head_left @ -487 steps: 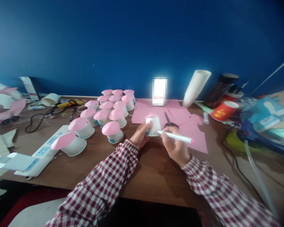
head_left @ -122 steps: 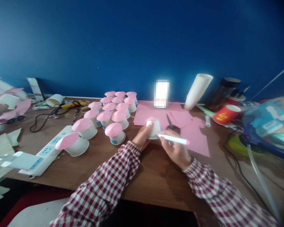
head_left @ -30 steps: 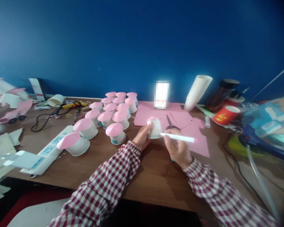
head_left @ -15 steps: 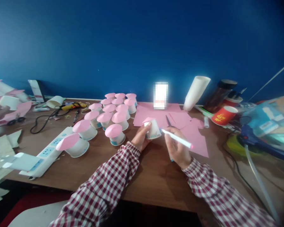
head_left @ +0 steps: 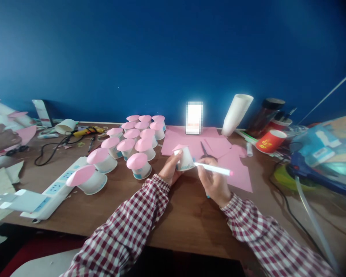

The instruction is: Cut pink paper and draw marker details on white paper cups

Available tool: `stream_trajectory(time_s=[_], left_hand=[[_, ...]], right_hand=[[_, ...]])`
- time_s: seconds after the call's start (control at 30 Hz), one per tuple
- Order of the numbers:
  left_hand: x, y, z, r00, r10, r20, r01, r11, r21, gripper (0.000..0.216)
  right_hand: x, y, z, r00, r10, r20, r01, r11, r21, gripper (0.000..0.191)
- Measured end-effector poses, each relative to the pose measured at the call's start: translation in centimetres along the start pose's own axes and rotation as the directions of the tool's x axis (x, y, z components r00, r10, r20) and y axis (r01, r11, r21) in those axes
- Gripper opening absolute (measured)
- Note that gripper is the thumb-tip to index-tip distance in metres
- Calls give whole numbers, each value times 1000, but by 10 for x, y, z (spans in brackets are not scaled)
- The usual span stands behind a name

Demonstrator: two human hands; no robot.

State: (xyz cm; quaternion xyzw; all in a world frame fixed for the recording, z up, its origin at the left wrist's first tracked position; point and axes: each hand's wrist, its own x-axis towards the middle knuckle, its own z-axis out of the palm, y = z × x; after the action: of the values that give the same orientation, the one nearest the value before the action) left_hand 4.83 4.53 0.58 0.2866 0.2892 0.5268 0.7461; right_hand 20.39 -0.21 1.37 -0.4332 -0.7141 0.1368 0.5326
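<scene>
My left hand (head_left: 169,169) grips a white paper cup (head_left: 185,158), tilted, with a bit of pink paper at its narrow end and a wavy blue-green line near its rim. Pinched in my right hand (head_left: 213,183) is a white marker pen (head_left: 216,169) with a pink end, its tip at the cup's rim. Under my right hand lies a pair of scissors (head_left: 203,148), partly hidden. Left of my hands stand several upturned paper cups with pink paper cone tops (head_left: 137,161).
Pink paper sheets (head_left: 173,139) lie behind my hands. A stack of white cups (head_left: 237,115) leans near the wall. At right are a red paper cup (head_left: 271,141) and a blue glue gun (head_left: 311,173); at left, a power strip (head_left: 53,192) and another person's hand (head_left: 2,139).
The marker has swung to a flatter angle, its tip now against the cup's rim. The cup has turned slightly in my left hand. The other person's hand shows more at left.
</scene>
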Motion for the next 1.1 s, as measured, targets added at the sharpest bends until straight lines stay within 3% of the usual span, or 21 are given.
stream_trajectory(time_s=[1.1], left_hand=[[-1, -1, 1, 1000, 2, -19, -2, 1000, -2, 32]], right_hand=[[2, -2, 0, 1000, -20, 19, 19, 1000, 12, 8]])
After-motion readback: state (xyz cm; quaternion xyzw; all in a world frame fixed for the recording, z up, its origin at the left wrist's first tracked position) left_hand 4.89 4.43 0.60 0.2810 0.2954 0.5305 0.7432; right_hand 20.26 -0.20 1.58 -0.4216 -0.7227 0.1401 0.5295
